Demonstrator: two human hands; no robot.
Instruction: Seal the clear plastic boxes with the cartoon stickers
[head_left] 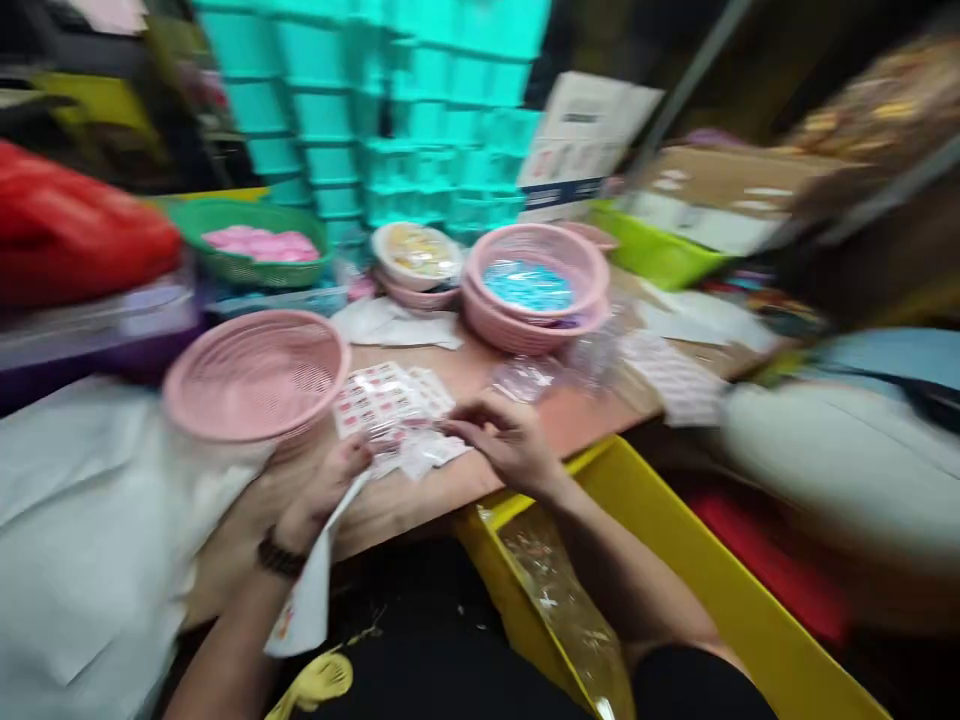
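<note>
The picture is blurred by motion. My left hand pinches a white paper sheet that hangs over the table's front edge. My right hand rests with curled fingers on a pile of white sheets printed with small red and pink stickers on the brown table. Whether the right hand grips a sheet is unclear. An empty pink basket stands just left of the sheets.
A stack of pink baskets with blue pieces stands behind, beside a bowl. A green basket holds pink items. A yellow bin with clear plastic sits below right. Turquoise crates are stacked behind. Clear bags lie nearby.
</note>
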